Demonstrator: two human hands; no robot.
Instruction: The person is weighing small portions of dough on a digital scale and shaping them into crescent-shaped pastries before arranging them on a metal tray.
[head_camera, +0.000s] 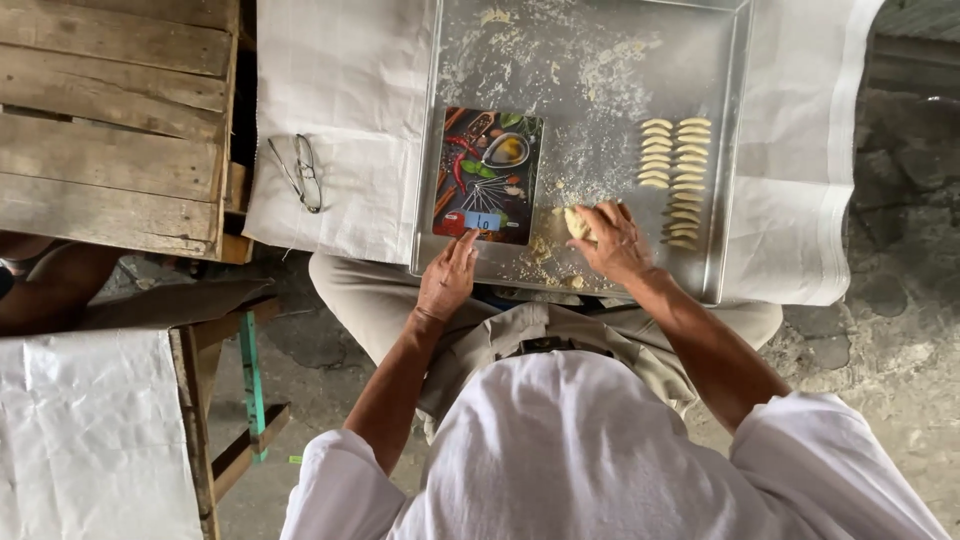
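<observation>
A lump of pale dough sits in the lower middle of the frame, on the floury bottom of a large metal tray. The right hand curls its fingers around the lump from the right and grips it. The left hand lies lower left of it, fingers stretched out and holding nothing, with the fingertips touching the lower edge of a flat kitchen scale printed with colourful spices and vegetables. The scale rests in the left part of the tray. Right of the hands, two neat rows of small shaped dough pieces lie side by side. The tray stands on a white cloth. A pair of glasses lies on the cloth, left of the tray. A wooden crate fills the upper left of the frame
</observation>
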